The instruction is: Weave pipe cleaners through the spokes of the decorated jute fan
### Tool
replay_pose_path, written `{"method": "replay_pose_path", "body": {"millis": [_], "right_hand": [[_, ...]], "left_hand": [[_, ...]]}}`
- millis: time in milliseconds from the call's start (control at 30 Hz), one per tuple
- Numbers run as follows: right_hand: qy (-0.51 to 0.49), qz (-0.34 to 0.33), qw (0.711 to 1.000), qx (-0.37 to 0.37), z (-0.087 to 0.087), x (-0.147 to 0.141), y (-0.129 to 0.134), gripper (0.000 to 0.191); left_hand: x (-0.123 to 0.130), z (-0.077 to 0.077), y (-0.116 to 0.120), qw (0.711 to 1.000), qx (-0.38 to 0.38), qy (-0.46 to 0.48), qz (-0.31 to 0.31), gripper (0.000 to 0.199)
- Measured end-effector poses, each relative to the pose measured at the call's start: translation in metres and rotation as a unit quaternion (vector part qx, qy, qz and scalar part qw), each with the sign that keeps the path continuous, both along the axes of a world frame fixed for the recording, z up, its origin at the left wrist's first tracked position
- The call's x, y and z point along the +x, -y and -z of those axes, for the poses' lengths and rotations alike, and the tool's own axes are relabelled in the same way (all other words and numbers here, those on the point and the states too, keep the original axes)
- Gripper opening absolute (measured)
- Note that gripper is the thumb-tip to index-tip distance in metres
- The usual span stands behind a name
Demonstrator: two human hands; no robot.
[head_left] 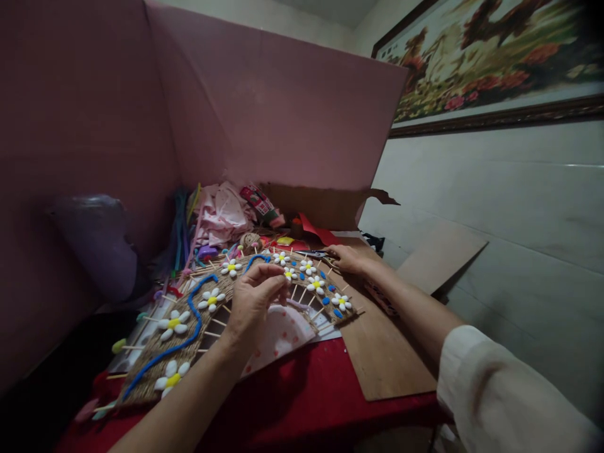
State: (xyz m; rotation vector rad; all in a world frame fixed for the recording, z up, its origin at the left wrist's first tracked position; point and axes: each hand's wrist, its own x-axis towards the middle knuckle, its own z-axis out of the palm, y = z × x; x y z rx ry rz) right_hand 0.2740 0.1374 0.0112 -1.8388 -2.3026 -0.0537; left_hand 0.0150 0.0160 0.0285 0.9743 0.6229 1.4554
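Framed picture on pale tiled wall, tall pink panel behind red tablecloth, purplish bag at left

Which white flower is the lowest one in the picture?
The white flower at the lower-left end of the brown arch, right beside the left forearm; every other flower sits higher up.

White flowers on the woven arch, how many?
9 white flowers: four on the left half of the arch, five on the right; the left hand may hide more.
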Motion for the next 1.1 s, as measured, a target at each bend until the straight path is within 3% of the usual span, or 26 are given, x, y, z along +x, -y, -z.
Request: {"method": "replay_pose_path", "body": {"millis": [167,333,433,500,567,667,767,867,1000,1100], "right_hand": [[0.000,0.026,0.997,0.074,-0.010,-0.005,0.011,0.027],[-0.047,0.037,0.980,0.192,-0.032,-0.036,0.041,0.022],[-0.153,-0.060,0.950,0.264,-0.033,-0.063,0.067,0.015],[-0.180,-0.160,0.938,0.249,-0.028,-0.078,0.083,0.012],[-0.148,-0.223,0.937,0.222,-0.022,-0.089,0.096,0.012],[-0.086,-0.263,0.942,0.190,-0.014,-0.099,0.108,0.015],[-0.042,-0.268,0.947,0.173,-0.008,-0.104,0.111,0.018],[-0.022,-0.257,0.950,0.174,-0.003,-0.107,0.110,0.013],[-0.016,-0.235,0.950,0.203,0.000,-0.106,0.109,0.010],[-0.038,-0.181,0.950,0.251,-0.003,-0.097,0.108,0.012]], "left_hand": [[-0.003,-0.001,-0.003,0.999,-0.002,0.009,-0.043,0.009],[-0.003,0.003,-0.006,1.000,0.008,0.010,-0.011,0.017],[-0.002,0.005,-0.007,0.999,0.040,-0.018,-0.015,0.020],[-0.002,0.005,-0.005,0.996,0.072,-0.044,-0.039,0.018],[-0.003,0.003,-0.004,0.988,0.112,-0.071,-0.080,0.013],[-0.005,-0.001,-0.002,0.971,0.162,-0.096,-0.149,0.006],[-0.007,-0.003,-0.001,0.961,0.172,-0.100,-0.190,0.005],[-0.008,-0.003,-0.001,0.963,0.159,-0.101,-0.193,0.006],[-0.007,-0.003,-0.001,0.967,0.147,-0.097,-0.183,0.007],[-0.006,-0.003,-0.001,0.967,0.149,-0.097,-0.183,0.010]]}}
